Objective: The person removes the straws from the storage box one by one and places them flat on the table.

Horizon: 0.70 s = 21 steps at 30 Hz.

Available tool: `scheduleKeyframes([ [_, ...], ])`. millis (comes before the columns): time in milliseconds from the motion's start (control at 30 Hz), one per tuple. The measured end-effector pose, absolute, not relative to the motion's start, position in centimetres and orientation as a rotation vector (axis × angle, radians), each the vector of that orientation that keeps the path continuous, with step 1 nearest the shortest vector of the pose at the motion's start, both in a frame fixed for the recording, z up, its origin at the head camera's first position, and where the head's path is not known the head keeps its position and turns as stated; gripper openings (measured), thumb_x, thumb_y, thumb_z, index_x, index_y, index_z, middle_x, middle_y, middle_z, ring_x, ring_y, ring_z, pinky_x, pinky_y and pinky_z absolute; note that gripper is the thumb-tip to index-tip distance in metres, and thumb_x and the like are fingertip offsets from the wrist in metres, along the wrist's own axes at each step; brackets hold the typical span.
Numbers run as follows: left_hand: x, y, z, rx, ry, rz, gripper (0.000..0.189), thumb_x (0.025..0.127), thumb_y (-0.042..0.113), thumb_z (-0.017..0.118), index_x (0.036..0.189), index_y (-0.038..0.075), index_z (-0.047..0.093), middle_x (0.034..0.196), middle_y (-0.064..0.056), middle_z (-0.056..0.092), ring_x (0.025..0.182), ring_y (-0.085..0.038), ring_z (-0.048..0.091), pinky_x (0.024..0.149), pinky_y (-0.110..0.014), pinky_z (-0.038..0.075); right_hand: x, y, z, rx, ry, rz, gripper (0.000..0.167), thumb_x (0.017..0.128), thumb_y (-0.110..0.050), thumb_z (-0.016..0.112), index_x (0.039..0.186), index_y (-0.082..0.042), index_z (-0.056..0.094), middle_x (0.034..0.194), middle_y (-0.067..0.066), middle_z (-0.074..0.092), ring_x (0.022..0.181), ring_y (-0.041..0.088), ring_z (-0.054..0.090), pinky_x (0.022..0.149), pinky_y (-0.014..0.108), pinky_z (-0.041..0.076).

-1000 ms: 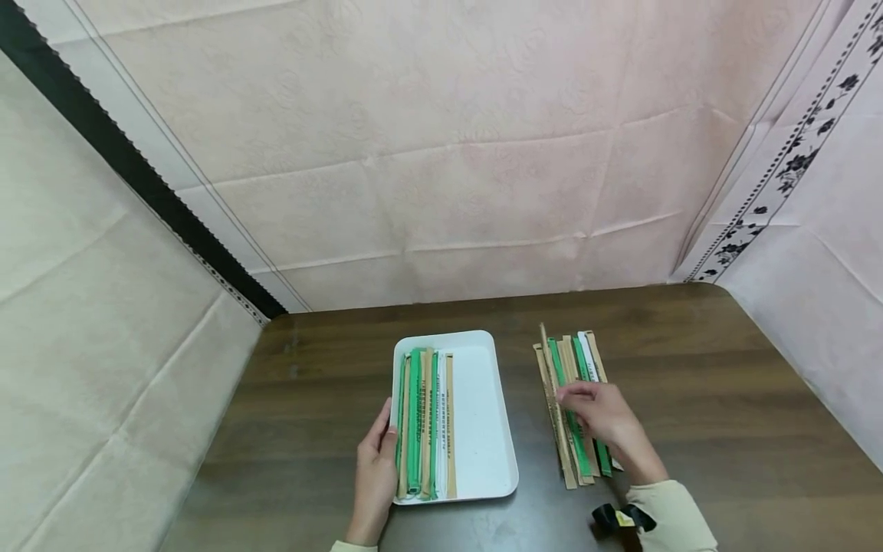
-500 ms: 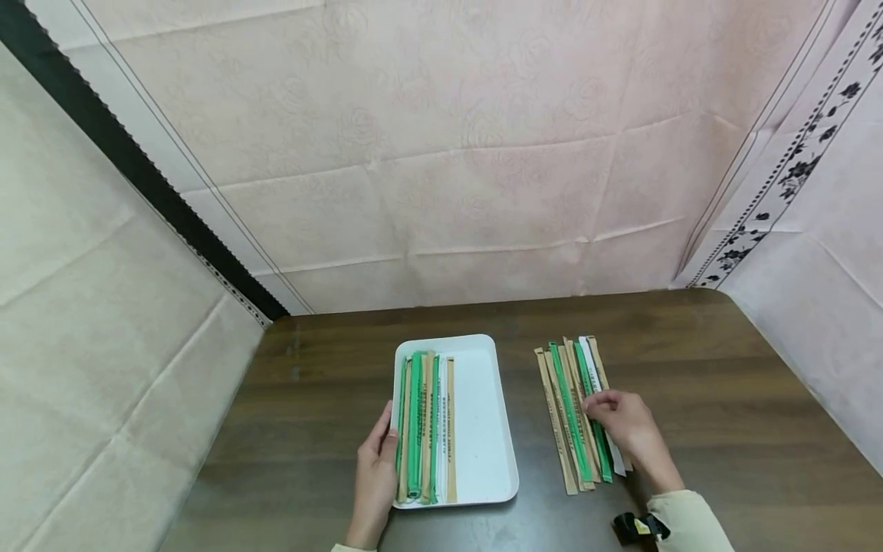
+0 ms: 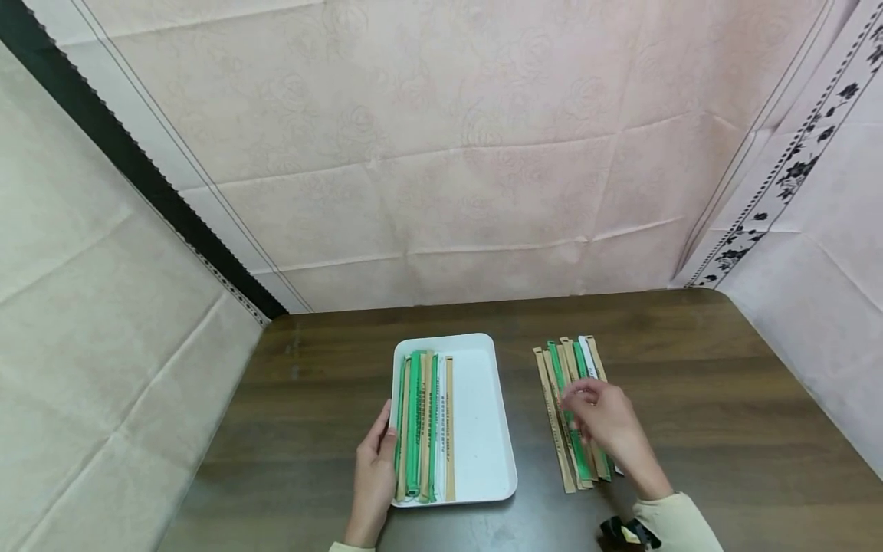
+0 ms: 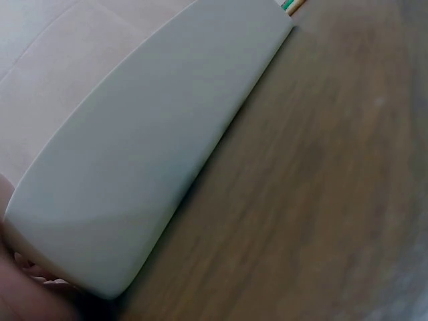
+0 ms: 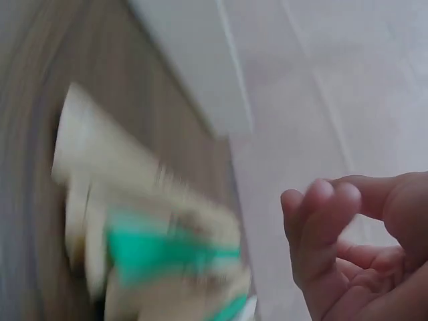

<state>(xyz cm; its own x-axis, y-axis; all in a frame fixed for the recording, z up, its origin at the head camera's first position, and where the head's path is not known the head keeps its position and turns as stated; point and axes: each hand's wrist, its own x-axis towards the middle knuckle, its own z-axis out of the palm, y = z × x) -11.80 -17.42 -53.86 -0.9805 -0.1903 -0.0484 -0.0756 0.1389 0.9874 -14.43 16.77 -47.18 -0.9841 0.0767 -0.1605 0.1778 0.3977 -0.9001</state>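
Note:
My left hand point(image 3: 375, 475) grips the left edge of a white tray point(image 3: 479, 429), with the thumb at its rim. In the left wrist view the tray's pale side wall point(image 4: 147, 147) fills the middle. Inside the tray, along its left half, lie several long, narrow wrapped sticks point(image 3: 414, 422) in green, brown and white. My right hand point(image 3: 607, 418) hovers over a second group of wrapped sticks point(image 3: 552, 414) lying on the table. Its fingers are loosely bent, and the right wrist view shows nothing between fingers point(image 5: 314, 227) and thumb. The hand hides part of this group.
The brown wooden table point(image 3: 324, 383) carries both the tray and the loose group. Pale cloth walls point(image 3: 448, 176) rise behind it and at both sides. A black strap device point(image 3: 624, 533) sits at the right wrist.
A brown wrapped stick whose far end stuck up at the group's left now lies among the others. My right hand shifted right, then back left. The left hand stays at the tray.

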Motion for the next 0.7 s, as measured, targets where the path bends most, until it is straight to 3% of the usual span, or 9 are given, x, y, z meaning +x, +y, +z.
scheduleKeyframes([
  [133,-11.9,-17.4,-53.9,0.273,-2.309,-1.986,0.051,0.114,0.011,0.044,0.165,0.016,0.038,0.167,-0.008,0.040,0.151,-0.029,0.039,0.116,-0.048,0.038,-14.4,12.8,-46.4,0.197,2.462,-1.784,0.015,0.102,-0.005,0.064,0.114,0.002,0.069,0.091,0.015,0.074,0.064,0.020,0.065,0.053,0.034,0.057],
  [333,-12.0,-17.5,-54.0,0.269,-2.312,-1.986,0.051,0.114,0.011,0.043,0.165,0.016,0.038,0.167,-0.008,0.040,0.152,-0.029,0.037,0.117,-0.049,0.037,-14.8,7.0,-46.9,0.115,2.438,-1.813,0.009,0.097,0.001,0.064,0.101,0.001,0.071,0.082,0.014,0.073,0.062,0.021,0.069,0.059,0.039,0.061],
  [467,-12.0,-17.5,-53.9,0.266,-2.304,-1.995,0.051,0.114,0.011,0.043,0.165,0.015,0.038,0.167,-0.008,0.041,0.150,-0.029,0.041,0.113,-0.041,0.042,-15.1,4.4,-47.7,0.042,2.458,-1.725,0.011,0.097,-0.001,0.063,0.097,0.001,0.073,0.076,0.011,0.071,0.062,0.019,0.070,0.060,0.036,0.060],
  [567,-11.9,-17.5,-53.9,0.265,-2.300,-2.003,0.051,0.114,0.010,0.043,0.164,0.015,0.039,0.166,-0.008,0.042,0.148,-0.028,0.043,0.106,-0.028,0.046,-15.3,3.1,-48.1,0.042,2.494,-1.636,0.009,0.096,-0.002,0.065,0.094,0.000,0.074,0.071,0.008,0.069,0.059,0.016,0.068,0.057,0.030,0.055],
  [700,-11.9,-17.7,-53.9,0.262,-2.283,-2.004,0.051,0.113,0.008,0.044,0.164,0.013,0.041,0.165,-0.007,0.044,0.147,-0.026,0.044,0.098,-0.013,0.043,-15.6,2.1,-48.4,0.050,2.530,-1.563,0.010,0.096,-0.002,0.067,0.088,-0.001,0.072,0.066,0.006,0.068,0.055,0.014,0.066,0.053,0.026,0.050],
])
